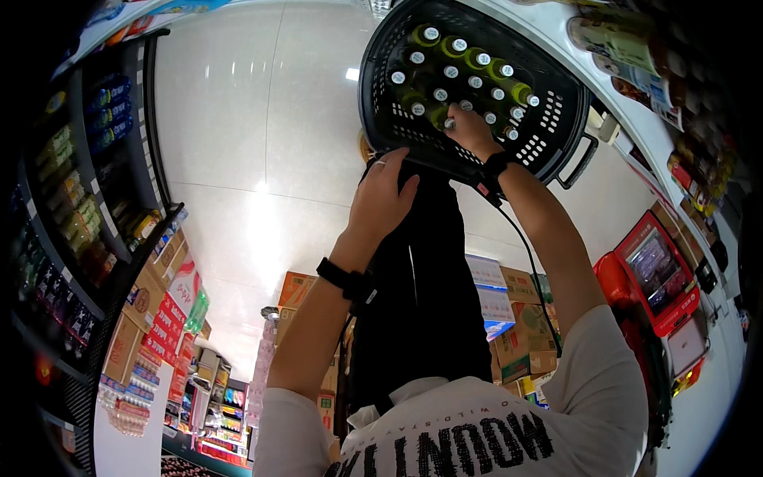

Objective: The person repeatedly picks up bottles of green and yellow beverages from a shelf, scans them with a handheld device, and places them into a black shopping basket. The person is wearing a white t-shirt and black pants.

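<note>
A black plastic shopping basket [381, 128] stands before me on the floor, with many small perforations in its walls. Several green bottles with white caps [459, 46] stand upright in it in rows. At the near side of the basket, my right hand [474, 132] has its fingers closed around the top of one bottle [439, 117]. My left hand [381, 194] is by the basket's near left rim, fingers apart and with nothing in it. Whether its fingertips touch the rim is unclear. Each wrist has a black band, and a cable runs from the right one.
Shelves of packaged drinks [110, 113] line the left, with cardboard cartons [134, 334] below. On the right runs a white shelf edge [632, 125] with packaged goods. A red display box [656, 274] stands lower right. Stacked cartons [524, 334] are behind my legs, on a pale tiled floor [226, 131].
</note>
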Available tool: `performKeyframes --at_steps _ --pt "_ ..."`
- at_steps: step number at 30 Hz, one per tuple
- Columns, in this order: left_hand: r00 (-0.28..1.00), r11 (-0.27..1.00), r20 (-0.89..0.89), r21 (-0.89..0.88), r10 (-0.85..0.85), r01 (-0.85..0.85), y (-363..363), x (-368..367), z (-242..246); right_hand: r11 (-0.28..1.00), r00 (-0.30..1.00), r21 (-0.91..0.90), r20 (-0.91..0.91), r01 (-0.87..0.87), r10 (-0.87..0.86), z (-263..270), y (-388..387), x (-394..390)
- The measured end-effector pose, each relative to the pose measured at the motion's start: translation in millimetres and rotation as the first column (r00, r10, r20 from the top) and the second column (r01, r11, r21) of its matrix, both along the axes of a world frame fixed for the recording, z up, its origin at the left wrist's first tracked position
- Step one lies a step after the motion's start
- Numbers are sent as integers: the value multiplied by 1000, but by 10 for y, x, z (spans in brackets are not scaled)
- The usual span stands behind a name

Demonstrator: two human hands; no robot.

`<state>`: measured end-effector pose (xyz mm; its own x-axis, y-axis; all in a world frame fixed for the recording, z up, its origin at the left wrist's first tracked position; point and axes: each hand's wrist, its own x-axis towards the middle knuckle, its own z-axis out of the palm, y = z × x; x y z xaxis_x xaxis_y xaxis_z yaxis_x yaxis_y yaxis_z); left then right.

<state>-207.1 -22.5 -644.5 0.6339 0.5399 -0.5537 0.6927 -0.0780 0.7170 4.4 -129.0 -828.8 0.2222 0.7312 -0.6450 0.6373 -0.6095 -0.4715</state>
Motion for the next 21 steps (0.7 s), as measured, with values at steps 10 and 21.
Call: performKeyframes --at_steps 10,21 --pt "998 999 -51 21 35 -34 73 -226 -181 944 958 -329 -279 -27 -70 -800 166 76" --pt "983 992 180 128 -35 12 3 334 1509 989 886 142 -463 51 21 2031 -132 273"
